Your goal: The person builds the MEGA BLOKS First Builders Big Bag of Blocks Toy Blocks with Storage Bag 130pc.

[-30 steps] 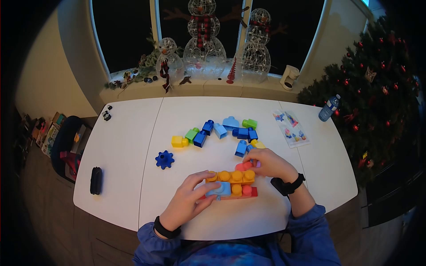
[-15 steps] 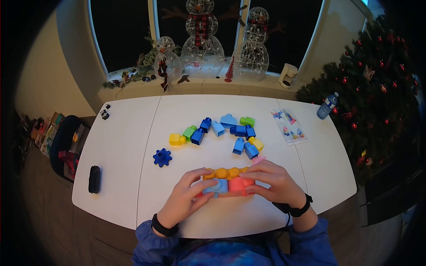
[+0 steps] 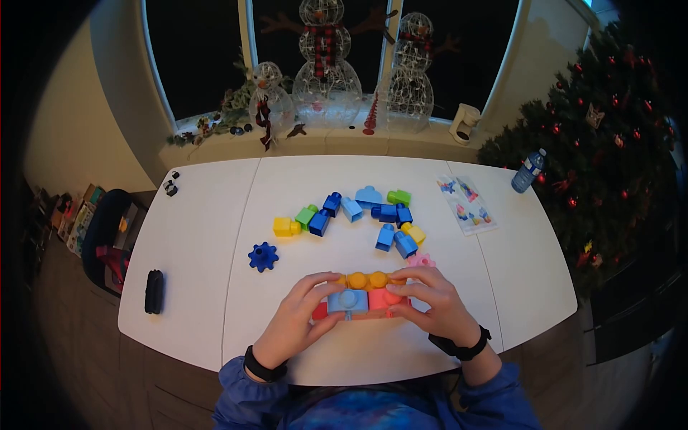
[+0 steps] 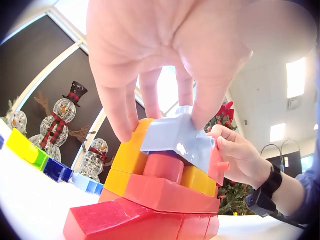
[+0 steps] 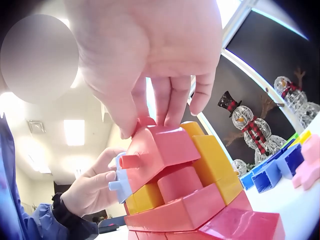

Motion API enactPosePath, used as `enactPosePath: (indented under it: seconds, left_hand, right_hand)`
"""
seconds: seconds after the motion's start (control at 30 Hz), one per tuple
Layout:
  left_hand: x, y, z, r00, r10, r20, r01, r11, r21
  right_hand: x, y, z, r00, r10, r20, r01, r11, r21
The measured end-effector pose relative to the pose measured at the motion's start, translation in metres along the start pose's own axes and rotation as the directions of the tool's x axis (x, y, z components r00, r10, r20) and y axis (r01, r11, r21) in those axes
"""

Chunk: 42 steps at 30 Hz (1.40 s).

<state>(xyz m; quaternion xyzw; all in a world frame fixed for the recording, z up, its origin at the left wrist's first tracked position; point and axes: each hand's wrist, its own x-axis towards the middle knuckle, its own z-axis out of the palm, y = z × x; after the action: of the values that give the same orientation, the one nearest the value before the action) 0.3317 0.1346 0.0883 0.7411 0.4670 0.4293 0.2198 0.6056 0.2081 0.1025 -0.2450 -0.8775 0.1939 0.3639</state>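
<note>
A build of large toy bricks stands near the table's front edge, with a red base (image 4: 107, 220) and a row of yellow-orange bricks (image 3: 357, 280) along its far side. My left hand (image 3: 297, 308) holds a light blue block (image 4: 167, 134) with a side peg, thumb on its near face and fingers reaching to the yellow bricks. Beside it, my right hand (image 3: 446, 307) pinches a coral block (image 5: 172, 145) of like shape. This one sits tilted over a round red stud (image 5: 180, 184), a gap showing beneath it. A pink gear-shaped piece (image 3: 421, 261) lies just beyond the right hand.
Loose blue, green and yellow bricks (image 3: 319, 222) form an arc beyond the build. A dark blue gear piece (image 3: 263, 256) lies left of them, and a black case (image 3: 153, 292) farther left. A picture sheet (image 3: 467, 204) and water bottle (image 3: 528, 172) are at the right.
My right hand has picked up the coral block from the right of the build and brought it onto the build beside the light blue block. My left hand has stayed in place.
</note>
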Motion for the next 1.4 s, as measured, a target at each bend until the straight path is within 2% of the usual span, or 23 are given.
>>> enactPosePath:
  seconds: [0.07, 0.47, 0.57, 0.67, 0.8, 0.9, 1.0, 1.1, 1.17, 1.2, 1.23, 1.3, 1.4]
  left_hand:
    - [0.0, 0.002, -0.001, 0.998, -0.054, -0.038, 0.051, 0.997, -0.061]
    - [0.017, -0.016, -0.025, 0.999, -0.018, 0.028, 0.018, 1.0, -0.002]
    - [0.045, -0.05, -0.035, 0.979, -0.164, -0.117, 0.171, 0.984, 0.045]
    - [0.07, -0.111, -0.047, 0.987, -0.091, -0.135, 0.136, 0.915, 0.379]
    - [0.086, -0.163, -0.051, 0.987, -0.161, -0.01, 0.137, 0.803, 0.581]
    - [0.091, -0.161, -0.053, 0.959, -0.271, 0.084, 0.146, 0.725, 0.673]
    - [0.083, -0.133, -0.056, 0.974, -0.226, -0.002, 0.181, 0.776, 0.605]
    - [0.069, -0.087, -0.05, 0.972, -0.198, -0.127, 0.226, 0.936, 0.269]
    - [0.053, -0.064, -0.038, 0.977, -0.154, -0.145, 0.161, 0.986, 0.039]
    - [0.045, -0.059, -0.031, 0.984, -0.143, -0.103, 0.133, 0.986, -0.104]
    - [0.039, -0.051, -0.024, 0.994, -0.063, -0.088, 0.048, 0.986, -0.162]
    - [0.027, -0.041, -0.013, 0.998, -0.043, -0.055, 0.028, 0.968, -0.251]
    - [0.024, -0.029, -0.017, 0.999, 0.003, 0.051, 0.004, 0.99, -0.138]
  right_hand:
    - [-0.006, 0.002, 0.006, 0.998, 0.043, -0.036, -0.041, 0.998, 0.056]
    - [-0.01, 0.008, 0.013, 0.998, 0.044, -0.049, -0.038, 0.992, 0.122]
    - [-0.011, 0.009, 0.013, 0.998, 0.054, -0.044, -0.047, 0.989, 0.144]
    - [-0.012, 0.009, 0.013, 0.997, 0.059, -0.048, -0.051, 0.987, 0.152]
    - [-0.012, 0.011, 0.013, 0.997, 0.058, -0.045, -0.05, 0.986, 0.158]
    - [-0.012, 0.011, 0.013, 0.997, 0.063, -0.043, -0.055, 0.984, 0.167]
    - [-0.012, 0.012, 0.014, 0.998, 0.052, -0.044, -0.045, 0.986, 0.162]
    - [-0.01, 0.011, 0.014, 0.998, 0.037, -0.05, -0.03, 0.989, 0.145]
    - [-0.01, 0.011, 0.015, 0.998, 0.032, -0.054, -0.025, 0.99, 0.141]
    - [-0.01, 0.012, 0.015, 0.998, 0.026, -0.054, -0.018, 0.99, 0.141]
    - [-0.009, 0.012, 0.014, 0.998, 0.02, -0.054, -0.012, 0.99, 0.142]
    - [-0.009, 0.012, 0.014, 0.998, 0.011, -0.054, -0.003, 0.99, 0.138]
    - [-0.01, 0.014, 0.015, 0.998, 0.005, -0.056, 0.002, 0.991, 0.132]
